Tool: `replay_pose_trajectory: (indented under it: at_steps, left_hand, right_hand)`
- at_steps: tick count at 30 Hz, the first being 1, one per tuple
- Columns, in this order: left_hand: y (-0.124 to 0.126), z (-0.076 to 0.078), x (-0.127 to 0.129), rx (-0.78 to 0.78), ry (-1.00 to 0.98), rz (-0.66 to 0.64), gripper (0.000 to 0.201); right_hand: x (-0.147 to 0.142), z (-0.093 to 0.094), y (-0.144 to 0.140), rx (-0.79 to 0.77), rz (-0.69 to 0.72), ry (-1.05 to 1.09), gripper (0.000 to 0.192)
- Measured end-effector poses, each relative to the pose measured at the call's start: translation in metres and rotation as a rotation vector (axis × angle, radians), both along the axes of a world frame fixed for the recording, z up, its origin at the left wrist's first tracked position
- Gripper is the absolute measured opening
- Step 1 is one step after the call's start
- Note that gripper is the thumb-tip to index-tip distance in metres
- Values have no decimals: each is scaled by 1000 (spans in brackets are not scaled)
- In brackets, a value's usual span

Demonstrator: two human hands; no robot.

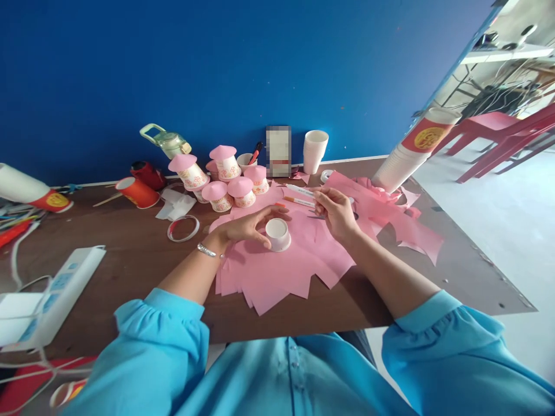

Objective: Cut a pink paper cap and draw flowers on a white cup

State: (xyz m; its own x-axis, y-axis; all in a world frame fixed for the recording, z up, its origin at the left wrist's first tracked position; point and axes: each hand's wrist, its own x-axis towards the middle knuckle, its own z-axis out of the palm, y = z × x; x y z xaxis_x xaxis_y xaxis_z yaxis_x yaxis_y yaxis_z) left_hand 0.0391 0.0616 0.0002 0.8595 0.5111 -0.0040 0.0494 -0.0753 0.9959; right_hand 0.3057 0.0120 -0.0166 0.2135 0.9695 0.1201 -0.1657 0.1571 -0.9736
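Left hand [245, 226] curls w/ a loose grip round a small white paper cup [278, 234], upside down on pink paper sheets [277, 271]. Right hand [336, 211] pinches a thin pen [299, 189]. Wooden tabletop [130, 260]; pink-capped cup mushrooms [225, 179] behind.

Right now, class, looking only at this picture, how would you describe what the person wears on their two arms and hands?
Both arms wear loose bright turquoise sleeves, pushed up and bunched near the elbows, forearms left bare. The left hand has a thin silvery bracelet at the wrist. The right hand shows no ring, watch or glove. The sleeves match a buttoned shirt of the same colour.
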Motion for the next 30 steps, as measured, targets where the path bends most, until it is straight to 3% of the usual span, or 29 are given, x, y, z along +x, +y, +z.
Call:
replay_pose_trajectory:
  at_steps: [3,5,9,12,16,19,22,26,30]
  left_hand:
    - [-3,-2,3,25,69,23,67]
    - [-6,-10,5,-74,5,99,59]
    - [-15,-24,15,-315,-247,290,57]
    - [-19,-27,24,-451,-303,321,62]
    - [-20,-27,30,-604,-422,377,62]
    - [-23,-26,31,-558,-484,344,56]
    - [-27,-24,30,-486,-461,284,52]
    - [-28,-24,29,-462,-445,287,59]
    - [-24,-29,30,-435,-443,327,60]
  right_hand:
    - [-1,4,0,12,19,165,38]
    - [-2,9,-1,39,30,245,37]
    - [1,20,-6,80,16,378,42]
    - [3,26,-10,88,6,426,50]
    - [2,31,-18,86,51,368,40]
    - [-3,30,-23,90,113,248,37]
    - [-9,28,-26,95,135,194,45]
    - [-11,31,-30,126,137,227,50]
    - [-13,38,-35,76,151,296,37]
